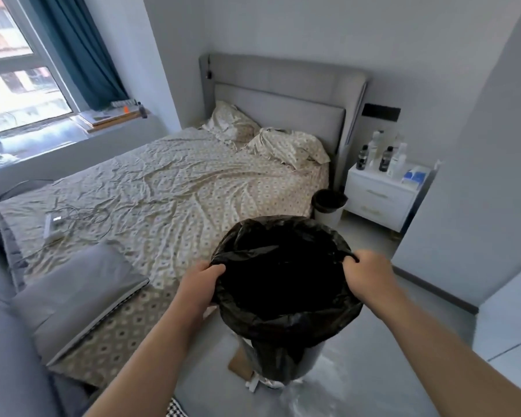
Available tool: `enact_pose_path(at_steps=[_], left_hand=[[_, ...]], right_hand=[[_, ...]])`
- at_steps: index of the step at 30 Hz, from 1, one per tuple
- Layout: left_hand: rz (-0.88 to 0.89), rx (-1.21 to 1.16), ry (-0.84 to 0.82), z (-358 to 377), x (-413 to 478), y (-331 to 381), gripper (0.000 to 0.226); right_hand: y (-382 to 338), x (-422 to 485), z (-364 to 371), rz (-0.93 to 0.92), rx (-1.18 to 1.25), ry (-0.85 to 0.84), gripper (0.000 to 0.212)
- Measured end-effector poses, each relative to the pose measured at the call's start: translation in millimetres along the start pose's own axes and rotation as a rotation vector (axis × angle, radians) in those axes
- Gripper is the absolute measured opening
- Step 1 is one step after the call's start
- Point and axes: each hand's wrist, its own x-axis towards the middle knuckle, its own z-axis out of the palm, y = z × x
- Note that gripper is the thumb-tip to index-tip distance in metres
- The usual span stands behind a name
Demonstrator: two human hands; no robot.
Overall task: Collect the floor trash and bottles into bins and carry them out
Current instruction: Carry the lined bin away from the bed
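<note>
Gripping bin liner (286, 281) rim, both sides.

A wide bed with a grey padded headboard (278, 85) fills the room's middle, its rumpled cream patterned sheet (169, 188) carrying two matching crumpled pillows (286, 144) by the headboard, a folded grey cushion (76, 299) near the foot, and a white charger with tangled thin cables (53, 224). A white two-drawer bedside cabinet (379, 197) stands right of the bed. At the far left, a dark teal curtain (85, 49) hangs beside a bright window (15, 76).
</note>
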Motion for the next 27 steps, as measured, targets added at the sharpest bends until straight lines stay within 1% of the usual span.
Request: enact_pose_path(at_steps=[7,13,17,21,27], left_hand=[[0.029,0.015,0.169,-18,43,40,0.014],[0.06,-0.045,0.218,-30,79,64,0.015],[0.068,-0.081,0.211,-30,112,78,0.018],[0.076,-0.068,0.165,-22,164,91,0.018],[0.05,0.002,0.023,-16,276,100,0.013]], right_hand=[[-40,72,33,-0.095,0.082,-0.101,0.032],[-71,117,47,-0.128,0.055,-0.104,0.031],[-85,145,53,-0.136,0.078,-0.099,0.035],[-90,181,64,-0.109,0.069,-0.058,0.032],[-99,240,110,0.04,0.031,0.019,0.028]])
